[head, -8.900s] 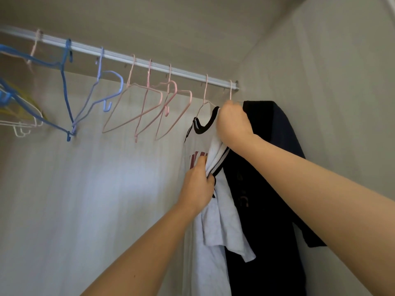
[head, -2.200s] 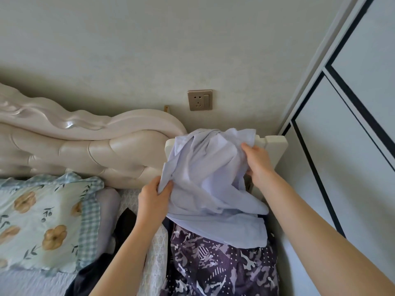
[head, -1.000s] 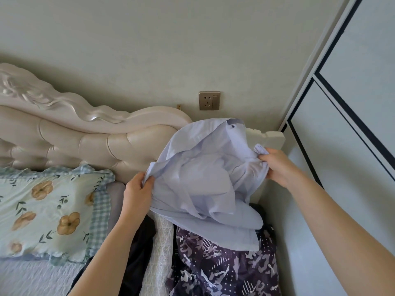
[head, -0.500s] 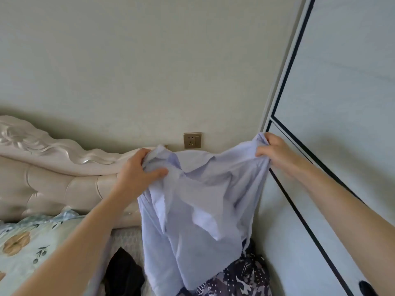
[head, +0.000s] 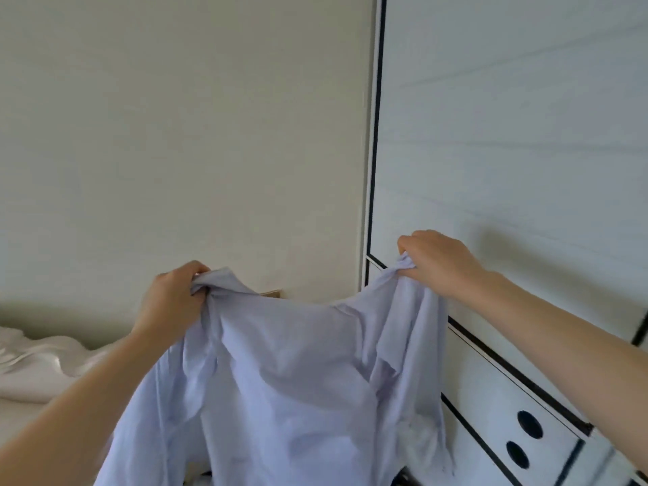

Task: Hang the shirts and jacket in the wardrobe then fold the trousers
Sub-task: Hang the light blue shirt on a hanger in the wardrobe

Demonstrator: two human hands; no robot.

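A pale blue shirt (head: pixel 287 380) hangs spread out in front of me, held up by its top edge. My left hand (head: pixel 171 299) grips a bunched corner of the shirt at the left. My right hand (head: pixel 438 261) grips the other upper corner at the right, slightly higher. The cloth sags between the two hands and drops out of the frame at the bottom. The wardrobe's inside, the hangers and the other clothes are out of view.
A white wardrobe door (head: pixel 508 152) with black trim lines and two round holes stands at the right. A plain cream wall (head: pixel 182 135) fills the left. The cream padded headboard (head: pixel 31 366) shows at the lower left.
Both hands have lifted the shirt higher and pulled it wider apart, so it hangs spread out. The view has tilted up; the pillow and the camouflage cloth have dropped out of sight.
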